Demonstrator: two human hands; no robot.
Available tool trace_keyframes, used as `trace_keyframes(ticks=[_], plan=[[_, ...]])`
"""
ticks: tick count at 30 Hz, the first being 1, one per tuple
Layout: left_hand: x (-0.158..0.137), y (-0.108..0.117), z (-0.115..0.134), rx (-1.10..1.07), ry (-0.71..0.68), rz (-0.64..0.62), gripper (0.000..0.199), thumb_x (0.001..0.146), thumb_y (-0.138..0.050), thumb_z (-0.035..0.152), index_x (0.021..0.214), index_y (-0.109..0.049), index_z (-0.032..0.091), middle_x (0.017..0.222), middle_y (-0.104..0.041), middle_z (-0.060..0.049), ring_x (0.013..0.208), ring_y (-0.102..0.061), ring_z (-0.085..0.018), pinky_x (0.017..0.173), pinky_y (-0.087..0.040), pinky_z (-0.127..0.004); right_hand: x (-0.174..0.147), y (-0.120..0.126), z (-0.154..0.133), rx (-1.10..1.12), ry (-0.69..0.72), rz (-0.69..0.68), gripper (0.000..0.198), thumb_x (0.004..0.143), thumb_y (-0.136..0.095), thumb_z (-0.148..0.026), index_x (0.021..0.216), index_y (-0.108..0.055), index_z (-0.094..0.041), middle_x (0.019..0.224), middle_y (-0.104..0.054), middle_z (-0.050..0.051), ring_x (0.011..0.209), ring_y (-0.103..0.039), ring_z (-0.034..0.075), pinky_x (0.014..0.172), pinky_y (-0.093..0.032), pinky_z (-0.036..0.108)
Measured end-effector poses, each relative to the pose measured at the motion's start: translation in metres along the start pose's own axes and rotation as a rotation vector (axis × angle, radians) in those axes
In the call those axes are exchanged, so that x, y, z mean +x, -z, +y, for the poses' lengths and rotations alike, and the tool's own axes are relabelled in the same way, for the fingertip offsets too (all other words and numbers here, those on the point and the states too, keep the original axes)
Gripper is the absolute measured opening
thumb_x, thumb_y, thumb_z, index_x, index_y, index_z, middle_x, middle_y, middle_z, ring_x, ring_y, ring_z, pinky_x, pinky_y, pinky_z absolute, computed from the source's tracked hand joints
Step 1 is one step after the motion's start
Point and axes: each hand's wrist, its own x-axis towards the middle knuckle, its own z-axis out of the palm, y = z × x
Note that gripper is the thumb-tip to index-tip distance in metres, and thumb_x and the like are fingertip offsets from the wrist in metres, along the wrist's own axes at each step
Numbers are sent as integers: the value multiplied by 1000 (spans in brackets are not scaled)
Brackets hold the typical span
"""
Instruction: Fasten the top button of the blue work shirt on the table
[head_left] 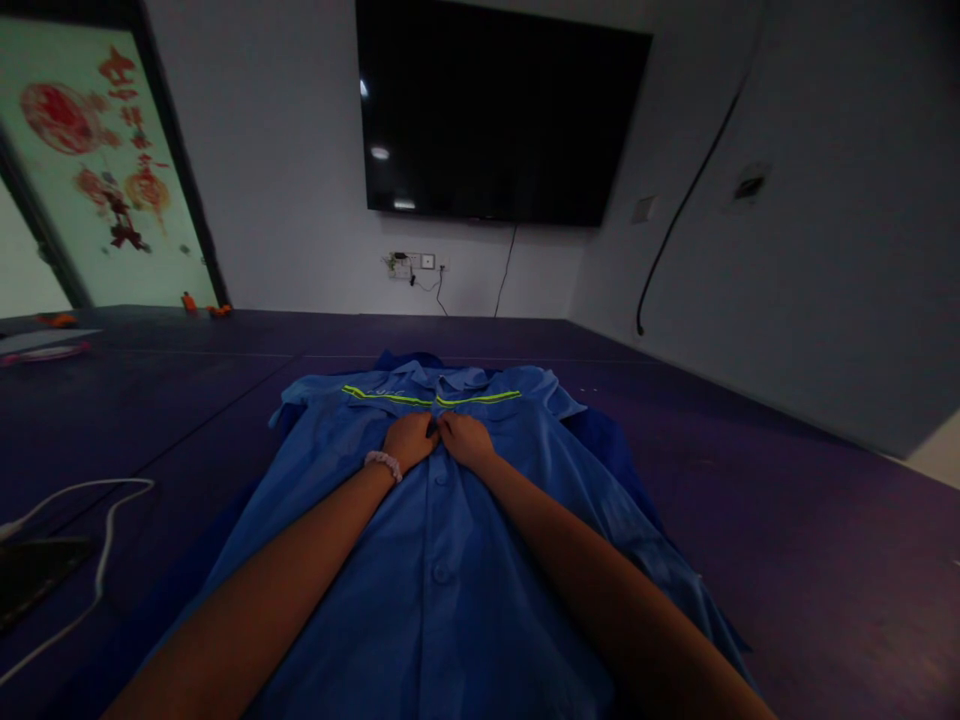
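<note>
A blue short-sleeved work shirt (360,560) with yellow-green chest stripes lies front side up, its collar at the far end. My left hand (410,440), with a pink scrunchie (383,462) on the wrist, is closed on the front placket just below the stripes. Right beside it, my right hand (465,438) pinches the same button strip from the other side. Whatever sits between the fingertips is hidden. Nearer to me, buttons (441,572) on the placket are visible. Darker blue cloth (611,445) shows from under the shirt.
The purple floor mat (750,520) stretches to the walls. At the left lie a phone (37,575) and a white cable (109,540). A large black television (502,110) hangs on the far wall above sockets (405,265). Small orange objects (189,302) sit near the glass door (112,150).
</note>
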Motion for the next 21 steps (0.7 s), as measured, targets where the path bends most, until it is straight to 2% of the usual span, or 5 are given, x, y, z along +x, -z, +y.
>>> trace_keyframes(ticks=[13, 21], plan=[[3, -2, -4, -108, 17, 36, 18, 81, -53, 30, 78, -63, 15, 75, -66, -6, 75, -61, -19, 60, -39, -25, 2, -3, 1, 10, 5, -6, 32, 95, -29, -30, 102, -58, -19, 102, -66, 8, 93, -60, 19, 73, -39, 25], [7, -9, -3, -196, 94, 83, 16, 78, -54, 26, 74, -64, 14, 71, -65, -5, 69, -59, -17, 56, -34, -24, 1, -3, 1, 7, 3, 6, 33, 94, -29, -30, 102, -59, -18, 102, -66, 9, 93, -60, 19, 71, -40, 25]])
